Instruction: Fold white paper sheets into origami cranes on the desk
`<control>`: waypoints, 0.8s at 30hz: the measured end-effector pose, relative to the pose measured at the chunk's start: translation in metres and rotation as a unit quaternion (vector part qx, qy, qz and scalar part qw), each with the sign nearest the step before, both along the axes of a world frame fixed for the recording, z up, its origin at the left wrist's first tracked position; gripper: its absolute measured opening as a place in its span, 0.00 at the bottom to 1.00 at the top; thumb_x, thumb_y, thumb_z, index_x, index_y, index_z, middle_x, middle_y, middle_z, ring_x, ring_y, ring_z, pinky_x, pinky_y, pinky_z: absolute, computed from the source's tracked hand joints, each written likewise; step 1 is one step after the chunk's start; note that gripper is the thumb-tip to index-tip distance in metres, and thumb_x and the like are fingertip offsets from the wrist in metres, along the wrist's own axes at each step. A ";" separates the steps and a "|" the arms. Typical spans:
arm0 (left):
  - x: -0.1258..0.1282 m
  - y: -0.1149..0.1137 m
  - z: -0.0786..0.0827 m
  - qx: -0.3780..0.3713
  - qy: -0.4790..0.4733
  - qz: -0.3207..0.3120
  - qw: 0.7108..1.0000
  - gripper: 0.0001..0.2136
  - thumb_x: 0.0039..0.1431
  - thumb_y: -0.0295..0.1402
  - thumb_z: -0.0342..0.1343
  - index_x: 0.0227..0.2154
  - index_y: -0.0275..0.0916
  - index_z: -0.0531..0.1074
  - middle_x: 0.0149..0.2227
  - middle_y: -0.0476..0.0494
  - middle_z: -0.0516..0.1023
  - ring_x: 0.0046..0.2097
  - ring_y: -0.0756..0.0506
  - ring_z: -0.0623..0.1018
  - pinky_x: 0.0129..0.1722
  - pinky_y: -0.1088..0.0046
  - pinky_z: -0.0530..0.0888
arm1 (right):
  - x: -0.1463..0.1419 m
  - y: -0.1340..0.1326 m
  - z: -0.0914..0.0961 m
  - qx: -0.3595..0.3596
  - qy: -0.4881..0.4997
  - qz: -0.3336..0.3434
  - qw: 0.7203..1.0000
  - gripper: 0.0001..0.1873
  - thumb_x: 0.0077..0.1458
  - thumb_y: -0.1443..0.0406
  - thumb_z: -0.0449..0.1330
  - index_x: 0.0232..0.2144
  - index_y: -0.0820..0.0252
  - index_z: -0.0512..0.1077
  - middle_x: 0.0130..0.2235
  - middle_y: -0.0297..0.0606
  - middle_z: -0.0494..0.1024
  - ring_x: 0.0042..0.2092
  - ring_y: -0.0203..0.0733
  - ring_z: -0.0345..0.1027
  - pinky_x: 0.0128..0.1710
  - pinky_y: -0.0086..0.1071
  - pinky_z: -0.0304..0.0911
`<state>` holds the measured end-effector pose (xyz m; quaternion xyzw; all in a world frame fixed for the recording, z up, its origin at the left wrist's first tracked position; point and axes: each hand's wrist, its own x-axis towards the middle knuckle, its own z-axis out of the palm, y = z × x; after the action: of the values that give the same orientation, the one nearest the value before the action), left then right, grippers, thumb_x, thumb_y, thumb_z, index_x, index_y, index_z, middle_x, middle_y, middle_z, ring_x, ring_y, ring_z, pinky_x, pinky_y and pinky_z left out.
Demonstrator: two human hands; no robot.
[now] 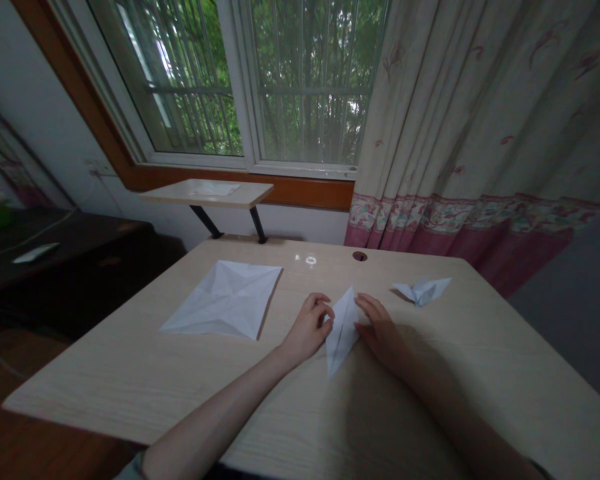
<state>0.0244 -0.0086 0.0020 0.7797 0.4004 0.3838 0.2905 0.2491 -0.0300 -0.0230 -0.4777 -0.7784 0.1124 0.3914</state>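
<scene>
- White paper folded into a slim, pointed diamond [340, 341] lies between the two hands on the pale wood-grain table [130, 380], its long points running near to far, with a crease or slit along its middle.
- Bare left hand [310, 328]: fingers curled, thumb and forefinger touching the diamond's left edge; whether they pinch it, I cannot tell.
- Bare right hand [380, 333]: fingers loosely spread and slightly bent, fingertips at the diamond's right edge.
- Right of the right hand and a little farther, a small white folded-paper figure with two wing-like points [424, 291] rests on the table.
- Left of the left hand, a white, creased, unfolded sheet of paper [225, 303] lies flat, well apart from the diamond.
- At the far edge, a round brown table insert [360, 256].
- Far left, a pale raised shelf [167, 192] on black slanted supports [207, 221] carries another white paper piece [213, 189].
- Beyond, a white-framed window [250, 107]; to its right, a pale curtain with a pink lower band [460, 133].
</scene>
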 end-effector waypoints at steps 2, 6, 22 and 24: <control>0.000 -0.001 0.001 0.018 0.024 0.009 1.000 0.08 0.55 0.21 0.60 0.35 0.40 0.73 0.52 0.40 0.68 0.56 0.40 0.70 0.60 0.57 0.66 | 0.000 -0.001 0.000 0.001 -0.029 0.001 1.000 0.26 0.62 0.69 0.52 0.62 0.51 0.64 0.64 0.47 0.64 0.65 0.52 0.58 0.64 0.56 0.58; 0.001 -0.004 0.006 0.038 0.099 0.010 0.994 0.13 0.50 0.33 0.70 0.36 0.41 0.73 0.55 0.39 0.68 0.58 0.36 0.67 0.59 0.52 0.65 | 0.001 -0.002 0.001 0.018 -0.086 0.026 0.996 0.28 0.63 0.72 0.50 0.62 0.49 0.65 0.68 0.46 0.60 0.66 0.52 0.55 0.63 0.58 0.57; 0.000 -0.007 0.011 0.037 0.181 0.024 0.983 0.18 0.53 0.32 0.69 0.45 0.43 0.71 0.60 0.40 0.64 0.62 0.35 0.62 0.58 0.52 0.62 | 0.001 -0.002 -0.001 0.047 -0.137 -0.014 0.989 0.20 0.64 0.71 0.50 0.53 0.57 0.75 0.62 0.50 0.69 0.63 0.53 0.60 0.61 0.55 0.62; 0.000 -0.007 0.010 0.047 0.176 0.044 0.982 0.14 0.56 0.30 0.67 0.44 0.44 0.72 0.60 0.41 0.65 0.62 0.36 0.63 0.58 0.52 0.62 | 0.002 -0.002 0.001 0.051 -0.134 -0.020 0.989 0.19 0.64 0.70 0.51 0.52 0.57 0.76 0.60 0.50 0.71 0.61 0.53 0.62 0.60 0.56 0.62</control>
<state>0.0246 -0.0152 0.0116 0.8297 0.4606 0.2710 0.1613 0.2512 -0.0318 -0.0222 -0.4831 -0.8191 -0.0005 0.3094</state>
